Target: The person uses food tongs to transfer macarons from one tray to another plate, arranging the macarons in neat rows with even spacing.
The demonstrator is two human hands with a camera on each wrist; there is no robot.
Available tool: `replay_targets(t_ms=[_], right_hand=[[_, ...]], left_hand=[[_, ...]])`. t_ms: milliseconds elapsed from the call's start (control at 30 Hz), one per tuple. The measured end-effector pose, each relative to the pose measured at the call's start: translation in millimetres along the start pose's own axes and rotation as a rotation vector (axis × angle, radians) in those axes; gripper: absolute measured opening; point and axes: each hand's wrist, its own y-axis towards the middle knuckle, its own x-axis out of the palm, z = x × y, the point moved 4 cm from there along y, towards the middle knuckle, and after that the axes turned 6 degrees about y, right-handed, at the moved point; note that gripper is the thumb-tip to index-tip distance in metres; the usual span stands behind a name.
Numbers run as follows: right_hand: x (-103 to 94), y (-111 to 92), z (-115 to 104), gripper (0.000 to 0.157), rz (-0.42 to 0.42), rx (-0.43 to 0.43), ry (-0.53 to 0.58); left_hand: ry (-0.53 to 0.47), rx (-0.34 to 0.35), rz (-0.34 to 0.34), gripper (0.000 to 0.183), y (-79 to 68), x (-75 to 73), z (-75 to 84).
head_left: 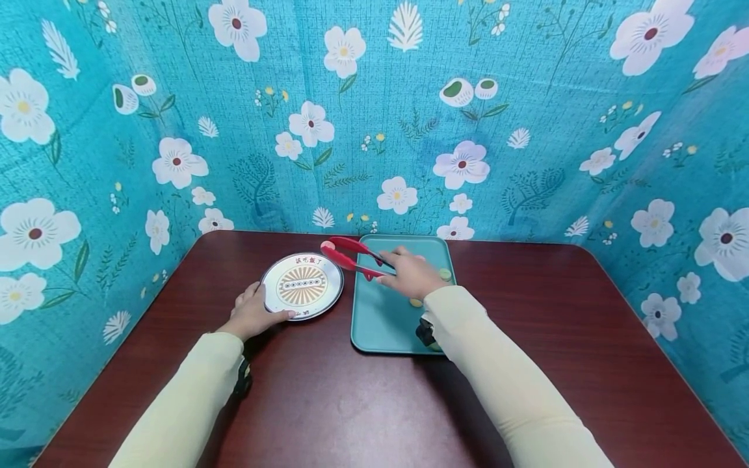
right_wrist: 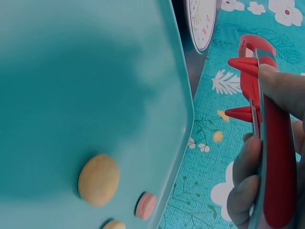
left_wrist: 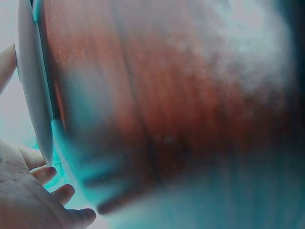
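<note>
My left hand [head_left: 253, 313] holds the rim of a round white plate [head_left: 324, 305] with a printed sunburst and red characters. Its thumb lies over the near rim and its fingers are at the left side; the left wrist view shows the plate [left_wrist: 31, 90] edge-on. My right hand [head_left: 417, 274] grips red-handled tongs [head_left: 351, 244], whose red tips reach left over the plate's right edge. A small pink round piece [head_left: 328, 246] shows at the tips; its kind is unclear. Beneath the right hand lies a teal tray [head_left: 380, 325].
On the tray, the right wrist view shows a round tan biscuit-like piece [right_wrist: 99, 180], a small pink macaron-like piece [right_wrist: 146, 206] and part of another tan one [right_wrist: 114, 224]. The brown table [head_left: 328, 396] meets a blue flowered cloth [head_left: 363, 143] behind.
</note>
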Motion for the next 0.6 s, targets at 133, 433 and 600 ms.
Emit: replay_targets(t_ms=[133, 433, 600], right_hand=[[4.7, 5, -3, 0.066, 0.008, 0.001, 0.024], [14.3, 10, -12, 0.065, 0.02, 0.037, 0.078], [20.6, 11, -17, 0.065, 0.017, 0.046, 0.067]], left_hand=[[-0.006, -0.005, -0.005, 0.114, -1.1, 0.1, 1.0], [-0.024, -0.035, -0.019, 0.116, -1.8, 0.0, 1.4], [-0.035, -0.05, -0.021, 0.115, -1.8, 1.5, 0.4]])
